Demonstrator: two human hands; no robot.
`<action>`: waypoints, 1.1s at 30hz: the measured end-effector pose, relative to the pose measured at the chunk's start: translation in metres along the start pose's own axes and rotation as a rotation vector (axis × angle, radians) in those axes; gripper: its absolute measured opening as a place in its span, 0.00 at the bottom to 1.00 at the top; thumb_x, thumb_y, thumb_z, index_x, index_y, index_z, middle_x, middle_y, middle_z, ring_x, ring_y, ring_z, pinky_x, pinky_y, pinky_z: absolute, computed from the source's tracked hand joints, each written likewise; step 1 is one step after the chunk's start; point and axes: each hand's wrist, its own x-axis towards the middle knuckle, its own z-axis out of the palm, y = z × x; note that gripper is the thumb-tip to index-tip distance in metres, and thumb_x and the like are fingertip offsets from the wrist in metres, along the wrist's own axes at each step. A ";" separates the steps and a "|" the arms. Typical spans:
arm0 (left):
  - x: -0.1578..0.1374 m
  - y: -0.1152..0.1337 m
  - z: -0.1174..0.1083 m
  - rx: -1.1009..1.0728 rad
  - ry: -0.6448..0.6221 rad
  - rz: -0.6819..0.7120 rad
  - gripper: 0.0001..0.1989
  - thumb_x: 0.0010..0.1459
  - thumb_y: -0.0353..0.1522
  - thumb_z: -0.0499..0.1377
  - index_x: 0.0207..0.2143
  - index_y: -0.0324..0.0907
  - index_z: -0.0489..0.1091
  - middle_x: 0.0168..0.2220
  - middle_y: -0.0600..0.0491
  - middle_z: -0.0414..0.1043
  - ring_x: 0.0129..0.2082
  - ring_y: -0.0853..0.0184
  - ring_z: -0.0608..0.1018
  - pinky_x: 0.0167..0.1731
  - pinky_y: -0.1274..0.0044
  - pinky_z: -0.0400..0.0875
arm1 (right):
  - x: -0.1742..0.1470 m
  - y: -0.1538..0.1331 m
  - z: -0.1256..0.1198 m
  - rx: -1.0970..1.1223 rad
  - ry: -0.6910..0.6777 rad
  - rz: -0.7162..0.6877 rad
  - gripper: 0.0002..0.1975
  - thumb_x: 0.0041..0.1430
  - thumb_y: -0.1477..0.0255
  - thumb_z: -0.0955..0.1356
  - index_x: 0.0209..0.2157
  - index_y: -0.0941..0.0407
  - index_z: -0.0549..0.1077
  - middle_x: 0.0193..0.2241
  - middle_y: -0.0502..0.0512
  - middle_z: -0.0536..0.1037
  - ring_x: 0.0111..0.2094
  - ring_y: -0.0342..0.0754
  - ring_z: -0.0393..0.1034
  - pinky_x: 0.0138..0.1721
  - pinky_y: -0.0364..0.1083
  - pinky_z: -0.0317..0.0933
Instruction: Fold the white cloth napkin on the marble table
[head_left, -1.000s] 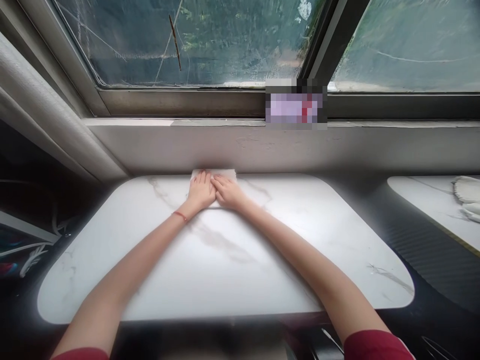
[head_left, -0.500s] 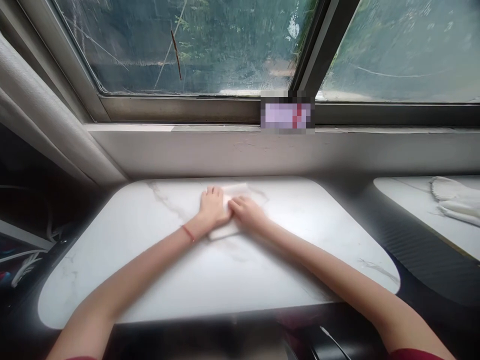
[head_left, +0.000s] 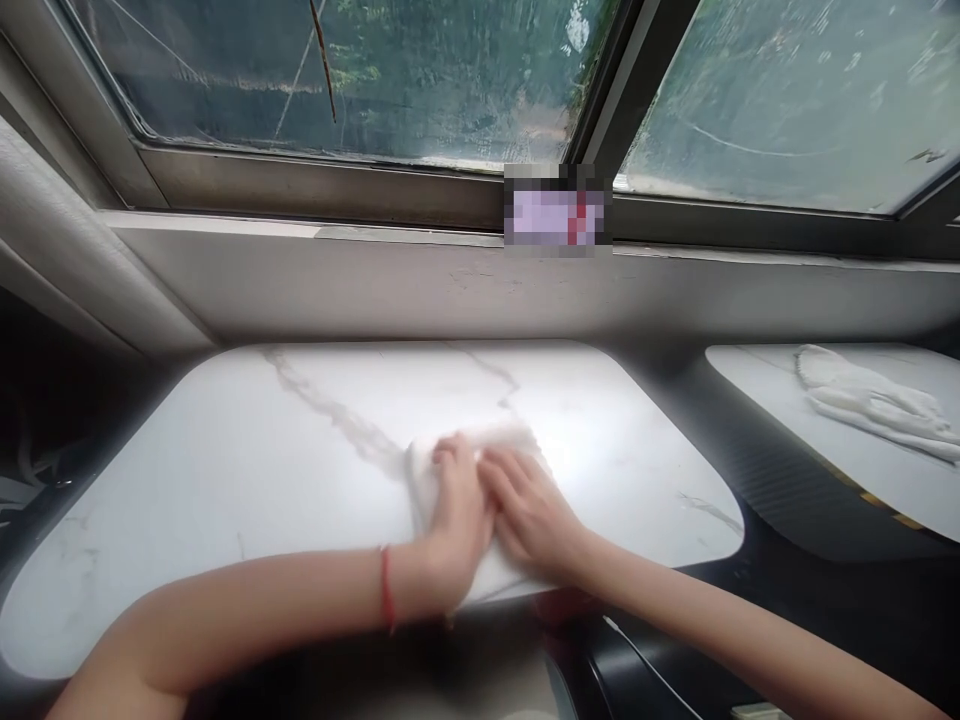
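Note:
A folded white cloth [head_left: 510, 432] lies on the white marbled tabletop [head_left: 247, 480], near its front edge. My left hand [head_left: 459, 505], with a red string bracelet at the wrist, presses on the cloth with its fingers curled into it. Right beside it, touching it, my right hand [head_left: 529, 505] bears down on the same cloth, fingers close together and bent over it. Both hands hide the middle of the cloth and look slightly blurred.
At the right, another white tabletop [head_left: 772, 390] holds a crumpled white cloth-like item [head_left: 874, 395]. A window with a metal frame [head_left: 337, 190] stands behind a pale ledge. A light curtain [head_left: 67, 230] hangs at the left. Below the front edge runs a thin white cable [head_left: 649, 665].
Both hands have pulled the cloth from the back-middle of the table toward me, near the front edge. My left elbow is bent more. The view has shifted slightly to the right.

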 end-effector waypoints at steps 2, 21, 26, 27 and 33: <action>0.004 -0.002 0.008 -0.057 0.022 0.004 0.26 0.56 0.27 0.53 0.57 0.41 0.72 0.58 0.40 0.69 0.59 0.41 0.64 0.57 0.47 0.60 | 0.001 0.007 0.006 0.067 0.002 -0.012 0.29 0.53 0.79 0.59 0.59 0.67 0.62 0.56 0.74 0.69 0.59 0.63 0.62 0.54 0.64 0.65; 0.107 -0.107 0.055 -0.374 0.246 -0.085 0.28 0.64 0.37 0.50 0.62 0.29 0.61 0.61 0.34 0.65 0.62 0.50 0.66 0.62 0.61 0.57 | 0.096 0.106 0.069 0.059 -0.166 0.043 0.37 0.58 0.74 0.58 0.69 0.69 0.50 0.69 0.70 0.55 0.71 0.56 0.45 0.68 0.62 0.49; 0.118 -0.131 0.065 -0.382 0.266 -0.177 0.28 0.65 0.37 0.49 0.61 0.27 0.62 0.61 0.34 0.66 0.62 0.51 0.66 0.64 0.64 0.56 | 0.129 0.118 0.082 0.069 -0.185 0.016 0.35 0.60 0.74 0.57 0.68 0.68 0.53 0.69 0.67 0.57 0.71 0.55 0.47 0.68 0.59 0.49; 0.119 -0.135 0.067 -0.382 0.266 -0.195 0.28 0.65 0.37 0.49 0.61 0.28 0.63 0.61 0.35 0.66 0.63 0.51 0.66 0.64 0.63 0.56 | 0.135 0.120 0.084 0.081 -0.190 0.005 0.34 0.60 0.74 0.57 0.68 0.68 0.53 0.69 0.67 0.57 0.71 0.55 0.48 0.68 0.59 0.50; 0.122 -0.149 0.074 -0.373 0.263 -0.263 0.28 0.67 0.36 0.46 0.62 0.27 0.62 0.64 0.34 0.62 0.66 0.51 0.63 0.65 0.62 0.54 | 0.158 0.127 0.094 0.089 -0.168 -0.008 0.32 0.62 0.74 0.57 0.67 0.64 0.57 0.67 0.64 0.62 0.69 0.53 0.52 0.66 0.57 0.52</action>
